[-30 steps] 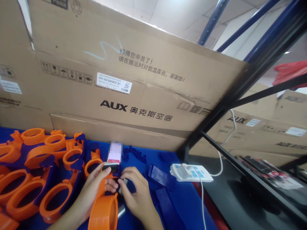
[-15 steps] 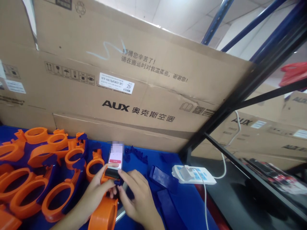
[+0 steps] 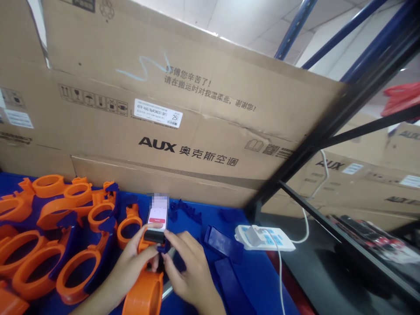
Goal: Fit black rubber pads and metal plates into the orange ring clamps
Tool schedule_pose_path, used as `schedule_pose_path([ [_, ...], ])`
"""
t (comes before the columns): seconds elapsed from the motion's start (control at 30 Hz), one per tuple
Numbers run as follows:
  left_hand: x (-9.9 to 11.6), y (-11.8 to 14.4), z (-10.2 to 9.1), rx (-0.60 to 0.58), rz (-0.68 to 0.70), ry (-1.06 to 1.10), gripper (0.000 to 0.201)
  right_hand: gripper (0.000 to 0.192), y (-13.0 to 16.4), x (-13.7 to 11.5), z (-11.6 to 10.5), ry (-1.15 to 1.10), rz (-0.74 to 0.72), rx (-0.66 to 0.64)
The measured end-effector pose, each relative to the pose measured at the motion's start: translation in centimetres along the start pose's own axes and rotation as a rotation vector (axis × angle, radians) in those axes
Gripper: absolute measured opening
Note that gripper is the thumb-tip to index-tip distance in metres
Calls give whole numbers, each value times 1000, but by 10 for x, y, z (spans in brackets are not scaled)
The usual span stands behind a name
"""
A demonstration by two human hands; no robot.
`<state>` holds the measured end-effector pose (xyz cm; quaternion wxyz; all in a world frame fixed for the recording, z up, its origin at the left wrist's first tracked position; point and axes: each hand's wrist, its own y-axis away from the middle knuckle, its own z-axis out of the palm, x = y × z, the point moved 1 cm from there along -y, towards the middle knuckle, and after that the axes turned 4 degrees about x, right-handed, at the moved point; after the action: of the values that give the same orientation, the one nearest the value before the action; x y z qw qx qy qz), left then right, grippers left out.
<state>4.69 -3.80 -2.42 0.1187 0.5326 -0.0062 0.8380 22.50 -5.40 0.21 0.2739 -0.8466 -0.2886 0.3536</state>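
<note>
Here we hold an orange ring clamp (image 3: 144, 292) low in the middle of the view, its broad hoop nearest us and its neck pointing away toward a small black-and-blue fitting (image 3: 156, 242) at the far end. Our left hand (image 3: 136, 258) is closed around the neck from the left, thumb on top, while our right hand (image 3: 183, 271) pinches the dark fitting from the right with curled fingertips; both hands are gripping the same piece. We judge the clamp to be moulded plastic: light, stiff, a little springy in the hoop, smooth enough to slip if held only by the rim. The neck looks the surest place to take hold, since the thin hoop would flex under a squeeze.

Just beyond our fingers a phone (image 3: 156, 215) lies on the blue table (image 3: 259, 271), its screen lit. To the left a heap of matching orange rings (image 3: 49, 245) spreads across the table, some fitted with blue pieces. To the right lie loose blue plastic strips (image 3: 223, 245), and farther right a white power strip (image 3: 264, 237) with its cable trailing toward us. A large cardboard box (image 3: 183, 113) stands behind everything, with dark shelving posts (image 3: 331, 127) on the right.
</note>
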Motion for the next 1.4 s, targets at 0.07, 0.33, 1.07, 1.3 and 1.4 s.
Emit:
schedule_pose_path([
  [0.07, 0, 0, 0, -7, 5, -12, 43, 51, 0, -1, 0, -2, -2, 8],
  [0.33, 0, 0, 0, -19, -7, -7, 42, 49, 1, 1, 1, 0, -4, -2],
  [1.07, -2, 7, -3, 33, -94, 144, 67, 61, -2, -3, -4, -29, -8, -46],
  [1.3, 2, 5, -3, -56, -90, 114, 78, 48, -2, -3, -2, -220, 98, 68],
  [1.4, 3, 10, -3, -136, -73, 155, 76, 50, -4, -3, -3, -264, 187, 121],
])
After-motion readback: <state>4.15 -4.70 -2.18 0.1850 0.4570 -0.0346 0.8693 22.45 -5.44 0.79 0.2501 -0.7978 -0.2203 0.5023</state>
